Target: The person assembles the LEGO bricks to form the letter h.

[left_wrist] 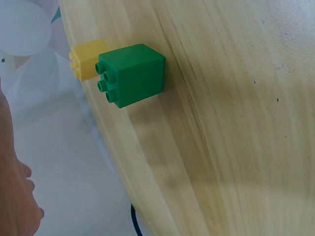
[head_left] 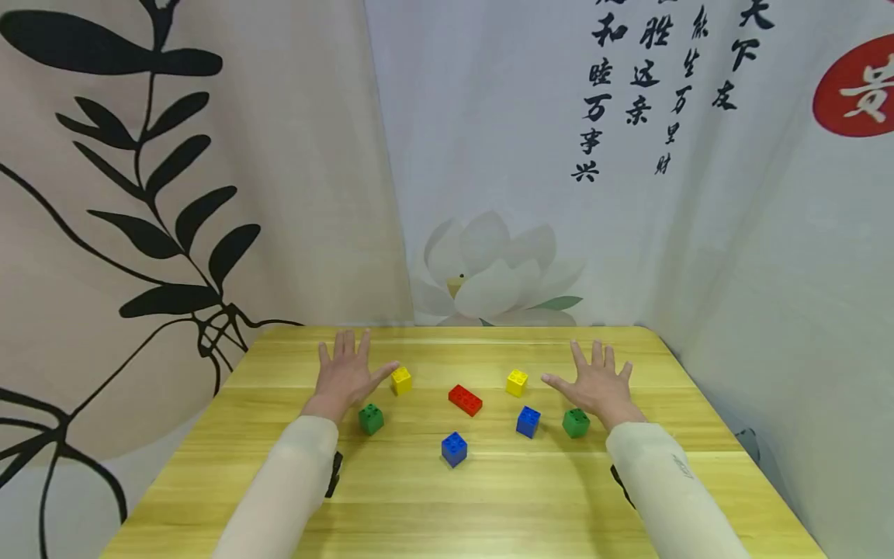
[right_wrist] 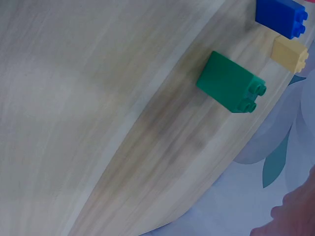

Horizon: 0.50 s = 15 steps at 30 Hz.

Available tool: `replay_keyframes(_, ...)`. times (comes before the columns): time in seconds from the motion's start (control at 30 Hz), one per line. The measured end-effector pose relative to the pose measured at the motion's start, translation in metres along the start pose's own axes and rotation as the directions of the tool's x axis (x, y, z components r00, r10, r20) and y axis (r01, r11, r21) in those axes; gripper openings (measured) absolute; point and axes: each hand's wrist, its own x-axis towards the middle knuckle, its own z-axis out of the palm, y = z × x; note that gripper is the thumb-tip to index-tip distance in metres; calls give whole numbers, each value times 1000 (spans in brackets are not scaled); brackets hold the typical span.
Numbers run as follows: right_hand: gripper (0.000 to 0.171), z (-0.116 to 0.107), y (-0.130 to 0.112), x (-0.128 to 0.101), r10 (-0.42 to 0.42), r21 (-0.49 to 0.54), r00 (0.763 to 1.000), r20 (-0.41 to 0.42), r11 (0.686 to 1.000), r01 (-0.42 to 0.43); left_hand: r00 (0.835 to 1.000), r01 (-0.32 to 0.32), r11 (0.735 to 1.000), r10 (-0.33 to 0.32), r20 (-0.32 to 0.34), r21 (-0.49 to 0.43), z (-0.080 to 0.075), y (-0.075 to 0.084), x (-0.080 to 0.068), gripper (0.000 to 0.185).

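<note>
Both hands lie flat on a wooden table (head_left: pixel 489 497), fingers spread, holding nothing. My left hand (head_left: pixel 345 373) rests beside a yellow brick (head_left: pixel 401 380), its thumb close to it, with a green brick (head_left: pixel 371 418) just behind the wrist. My right hand (head_left: pixel 594 384) lies to the right of another yellow brick (head_left: pixel 517 382), a blue brick (head_left: pixel 528 421) and a green brick (head_left: pixel 576 422). A red long brick (head_left: pixel 465 400) and a second blue brick (head_left: pixel 454 449) sit between the hands. The left wrist view shows the green brick (left_wrist: pixel 132 74) and the yellow brick (left_wrist: pixel 86 58); the right wrist view shows the green brick (right_wrist: pixel 230 82), blue brick (right_wrist: pixel 281 16) and yellow brick (right_wrist: pixel 290 53).
Printed fabric backdrops hang close behind and to both sides of the table, with a lotus flower (head_left: pixel 489 272) at the back. The table's far edge lies just beyond the fingertips. A black strap (head_left: pixel 335 473) shows under the left sleeve.
</note>
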Motion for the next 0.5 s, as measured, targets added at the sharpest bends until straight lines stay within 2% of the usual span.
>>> replay_keyframes(0.17,105,-7,-5,0,-4,19,1000,-12,1000,4,1000,-16,999,17,-17,30,0,2,2,98)
replay_keyframes(0.5,99,-9,-13,2,-19,45,1000,-19,999,20,998,-47,999,48,-32,19,-5,6,2,93)
